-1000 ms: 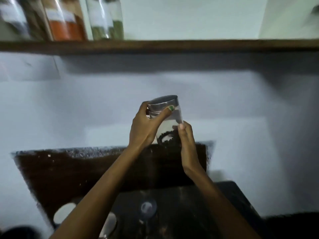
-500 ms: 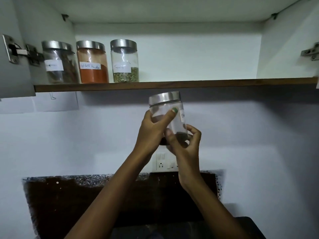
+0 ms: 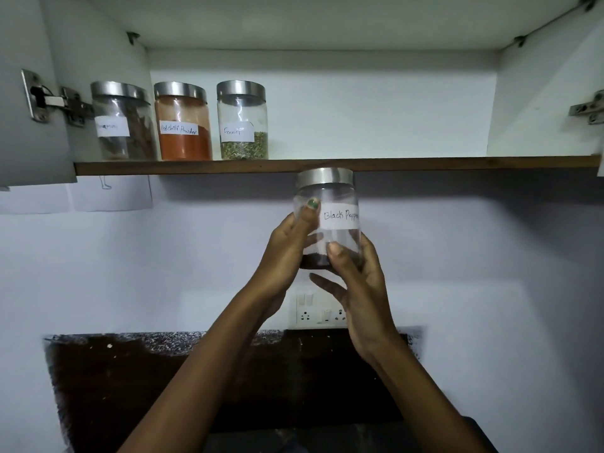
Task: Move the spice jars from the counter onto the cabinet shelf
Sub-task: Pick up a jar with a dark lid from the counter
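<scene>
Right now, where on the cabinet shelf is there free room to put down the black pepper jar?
The shelf is bare from the fennel jar rightward to the cabinet's right wall. The left end is crowded: the dark spice jar, red chilli powder jar and fennel jar stand close together. Both hands hold the black pepper jar just below the shelf edge.

A white paper label on the clear jar [image 3: 327, 220] with the steel lid, held up below the shelf edge, reads "Black Pepper" in handwriting, its last letters curving out of sight. On the cabinet shelf [image 3: 425, 164], the jar of orange-red powder [image 3: 183, 122] is labelled "Red chilli Powder", and the jar [image 3: 242, 120] beside it "Fennel". The leftmost jar [image 3: 122, 120] bears a label too blurred to read.
</scene>
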Demonstrator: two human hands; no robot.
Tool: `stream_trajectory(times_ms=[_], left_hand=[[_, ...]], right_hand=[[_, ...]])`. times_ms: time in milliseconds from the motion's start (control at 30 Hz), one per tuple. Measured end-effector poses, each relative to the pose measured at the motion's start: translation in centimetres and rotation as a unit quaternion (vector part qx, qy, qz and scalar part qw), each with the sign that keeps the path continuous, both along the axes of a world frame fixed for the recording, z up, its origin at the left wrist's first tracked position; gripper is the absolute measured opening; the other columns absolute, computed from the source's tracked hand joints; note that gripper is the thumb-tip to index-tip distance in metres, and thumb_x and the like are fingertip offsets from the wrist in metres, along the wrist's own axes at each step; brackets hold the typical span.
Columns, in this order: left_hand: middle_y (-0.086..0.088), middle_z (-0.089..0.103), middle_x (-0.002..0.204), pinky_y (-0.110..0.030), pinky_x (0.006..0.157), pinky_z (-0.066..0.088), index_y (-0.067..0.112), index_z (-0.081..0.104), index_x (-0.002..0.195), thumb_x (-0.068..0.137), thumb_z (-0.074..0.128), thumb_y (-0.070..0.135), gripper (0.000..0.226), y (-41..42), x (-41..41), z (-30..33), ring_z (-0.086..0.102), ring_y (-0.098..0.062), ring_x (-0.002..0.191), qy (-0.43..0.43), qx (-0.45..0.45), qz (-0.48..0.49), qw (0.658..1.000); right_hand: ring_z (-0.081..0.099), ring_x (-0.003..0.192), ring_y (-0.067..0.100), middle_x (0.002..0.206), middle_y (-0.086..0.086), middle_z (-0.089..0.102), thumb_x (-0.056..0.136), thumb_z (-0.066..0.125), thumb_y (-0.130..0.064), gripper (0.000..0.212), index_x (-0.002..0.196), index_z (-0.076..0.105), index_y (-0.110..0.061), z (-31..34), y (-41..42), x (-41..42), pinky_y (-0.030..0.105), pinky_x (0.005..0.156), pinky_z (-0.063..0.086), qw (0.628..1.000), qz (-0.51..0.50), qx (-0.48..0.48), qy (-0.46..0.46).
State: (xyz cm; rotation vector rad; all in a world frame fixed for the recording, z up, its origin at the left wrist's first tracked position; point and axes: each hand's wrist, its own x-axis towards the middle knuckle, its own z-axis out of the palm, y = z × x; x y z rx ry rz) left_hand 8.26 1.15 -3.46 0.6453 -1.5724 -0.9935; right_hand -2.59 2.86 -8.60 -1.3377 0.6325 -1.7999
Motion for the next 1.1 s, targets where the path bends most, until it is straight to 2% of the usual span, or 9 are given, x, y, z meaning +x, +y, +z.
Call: stream_trajectory(times_ms=[100,200,400,567,733,833,900,1000,1100], left_hand=[[0.012,0.070,0.110,-0.021,0.080,0.056,0.027,0.056,0.125,0.089,0.044,0.052,0.045,0.2,0.2,-0.4,0.064,-0.002,0.105,-0.007,-0.007,-0.028,1.000],[0.022,0.070,0.106,-0.019,0.084,0.055,0.033,0.054,0.126,0.091,0.050,0.042,0.036,0.2,0.4,-1.0,0.064,0.004,0.101,-0.012,-0.024,-0.032,0.999],[0.030,0.070,0.095,-0.007,0.068,0.050,0.041,0.058,0.107,0.094,0.054,0.026,0.020,0.7,0.6,-0.8,0.065,0.008,0.092,-0.007,-0.045,-0.020,0.999],[0.031,0.070,0.092,-0.006,0.066,0.049,0.043,0.057,0.103,0.094,0.054,0.025,0.020,0.9,0.6,-0.7,0.065,0.010,0.090,-0.001,-0.053,-0.023,0.998],[0.019,0.072,0.099,-0.009,0.070,0.050,0.036,0.060,0.109,0.093,0.057,0.022,0.022,0.9,0.3,-0.6,0.067,0.004,0.095,0.013,-0.061,-0.021,0.998],[0.016,0.071,0.105,-0.009,0.073,0.051,0.034,0.058,0.116,0.091,0.059,0.022,0.028,1.1,0.3,0.2,0.065,0.004,0.098,0.023,-0.079,-0.008,0.997],[0.017,0.071,0.102,-0.010,0.073,0.051,0.036,0.057,0.114,0.091,0.060,0.020,0.028,1.1,0.4,1.4,0.066,0.003,0.097,0.027,-0.105,0.004,0.994],[0.008,0.068,0.115,-0.014,0.080,0.051,0.031,0.053,0.127,0.090,0.062,0.021,0.040,0.7,0.5,3.9,0.064,-0.002,0.104,0.032,-0.144,0.029,0.989],[0.012,0.065,0.113,-0.017,0.080,0.053,0.038,0.053,0.120,0.089,0.063,0.020,0.036,-0.4,0.6,7.1,0.064,-0.004,0.103,0.036,-0.177,0.064,0.981]], right_hand=[[0.059,0.106,0.003,0.124,-0.005,0.052,0.072,0.068,-0.044,0.073,0.137,0.035,-0.039,0.1,0.5,0.2,0.021,0.084,0.054,0.993,-0.107,-0.037,0.044],[0.054,0.111,0.009,0.129,-0.003,0.045,0.077,0.072,-0.031,0.076,0.140,0.030,-0.036,0.3,0.5,0.2,0.005,0.072,0.048,0.980,-0.180,-0.059,0.064],[0.050,0.121,0.018,0.133,-0.001,0.042,0.070,0.070,-0.040,0.083,0.141,0.027,-0.036,0.6,0.4,0.6,0.018,0.089,0.051,0.973,-0.201,-0.072,0.085],[0.050,0.120,0.015,0.133,-0.001,0.042,0.070,0.068,-0.042,0.084,0.142,0.026,-0.035,0.6,0.5,0.7,0.030,0.095,0.052,0.971,-0.207,-0.077,0.093],[0.047,0.114,-0.006,0.125,-0.011,0.033,0.078,0.069,-0.031,0.082,0.144,0.021,-0.029,0.8,0.2,1.0,0.007,0.084,0.047,0.962,-0.232,-0.093,0.107],[0.048,0.116,0.003,0.123,-0.013,0.031,0.079,0.071,-0.024,0.085,0.144,0.017,-0.027,1.8,0.0,0.9,0.001,0.081,0.043,0.948,-0.255,-0.100,0.159],[0.047,0.120,0.008,0.131,-0.010,0.034,0.078,0.072,-0.028,0.089,0.145,0.014,-0.025,3.2,0.0,0.7,0.012,0.093,0.045,0.935,-0.272,-0.113,0.199],[0.048,0.125,0.019,0.142,0.002,0.039,0.077,0.071,-0.035,0.091,0.147,0.015,-0.019,5.9,-0.8,0.6,0.050,0.104,0.040,0.914,-0.301,-0.135,0.237],[0.048,0.125,0.017,0.140,0.001,0.045,0.078,0.069,-0.040,0.088,0.146,0.018,-0.016,9.5,-2.8,0.7,0.050,0.107,0.030,0.889,-0.336,-0.160,0.267]])
